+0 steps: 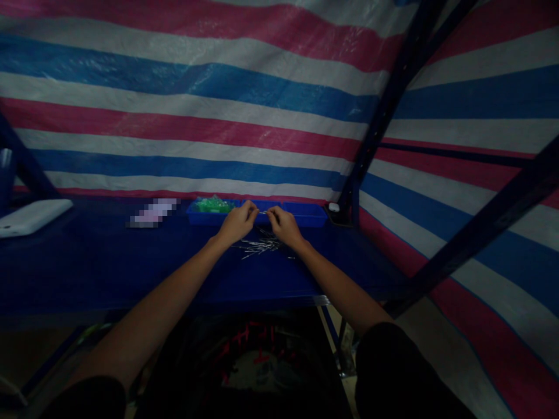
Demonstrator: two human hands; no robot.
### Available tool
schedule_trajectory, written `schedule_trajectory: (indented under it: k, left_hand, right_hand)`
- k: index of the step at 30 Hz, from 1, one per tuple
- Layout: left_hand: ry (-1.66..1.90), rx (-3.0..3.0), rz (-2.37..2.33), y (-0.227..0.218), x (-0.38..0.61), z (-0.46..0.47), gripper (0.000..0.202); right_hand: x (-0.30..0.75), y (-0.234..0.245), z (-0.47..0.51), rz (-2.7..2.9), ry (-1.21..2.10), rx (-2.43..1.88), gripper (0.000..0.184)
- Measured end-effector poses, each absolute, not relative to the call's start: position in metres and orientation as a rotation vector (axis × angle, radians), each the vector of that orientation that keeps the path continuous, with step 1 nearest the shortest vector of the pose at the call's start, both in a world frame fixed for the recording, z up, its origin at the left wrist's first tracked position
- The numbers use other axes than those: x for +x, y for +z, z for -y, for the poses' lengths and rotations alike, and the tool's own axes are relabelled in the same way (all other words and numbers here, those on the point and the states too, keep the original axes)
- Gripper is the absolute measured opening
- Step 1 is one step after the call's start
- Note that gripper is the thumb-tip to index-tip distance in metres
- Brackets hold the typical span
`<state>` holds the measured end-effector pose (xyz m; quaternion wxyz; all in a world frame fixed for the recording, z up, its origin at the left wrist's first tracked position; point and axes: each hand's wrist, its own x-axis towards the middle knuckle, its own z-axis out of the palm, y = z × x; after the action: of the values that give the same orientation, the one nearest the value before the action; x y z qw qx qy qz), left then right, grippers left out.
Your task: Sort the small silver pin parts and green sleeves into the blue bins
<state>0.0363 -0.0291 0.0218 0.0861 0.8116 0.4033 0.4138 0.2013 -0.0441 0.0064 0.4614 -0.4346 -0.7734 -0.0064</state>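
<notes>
My left hand (241, 220) and my right hand (283, 223) are raised close together over the table, fingertips pinched. Between them runs a thin, light-coloured stick-like piece (262, 213), gripped at either end; its exact kind is too small to make out. Just below the hands lies a loose pile of thin, shiny metal pieces (262, 244) on the blue tabletop. Behind the hands stands a long blue tray (305, 216) with compartments. Its left compartment holds green pieces in clear plastic (213, 204). My hands partly cover the tray's middle.
A white device (35, 216) lies at the table's far left, with a blurred pinkish item (154, 213) nearer the tray. A small white case (333, 207) rests on a dark object at the right. Blue metal posts (371, 139) and striped sheeting (196, 128) enclose the table (131, 273).
</notes>
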Motion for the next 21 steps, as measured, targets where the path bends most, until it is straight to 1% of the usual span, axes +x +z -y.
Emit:
schedule_trajectory:
  k: [9, 12, 15, 21]
  left_hand:
    - [1.232, 2.419, -1.258, 0.0238, 0.0358, 0.0309, 0.022]
    - [1.253, 2.407, -1.199, 0.0238, 0.0362, 0.0312, 0.019]
    - [1.267, 2.412, -1.11, 0.0238, 0.0364, 0.0314, 0.021]
    - [1.229, 2.453, -1.123, 0.024, 0.0362, 0.0308, 0.015]
  right_hand:
    - [0.2008, 0.0061, 0.0451, 1.931, 0.038, -1.047, 0.016]
    - [0.2013, 0.0069, 0.045, 1.92, 0.022, -1.055, 0.015]
    - [0.202, 0.0075, 0.0444, 1.904, -0.001, -1.067, 0.017]
    - [0.2016, 0.007, 0.0446, 1.89, -0.01, -1.059, 0.018]
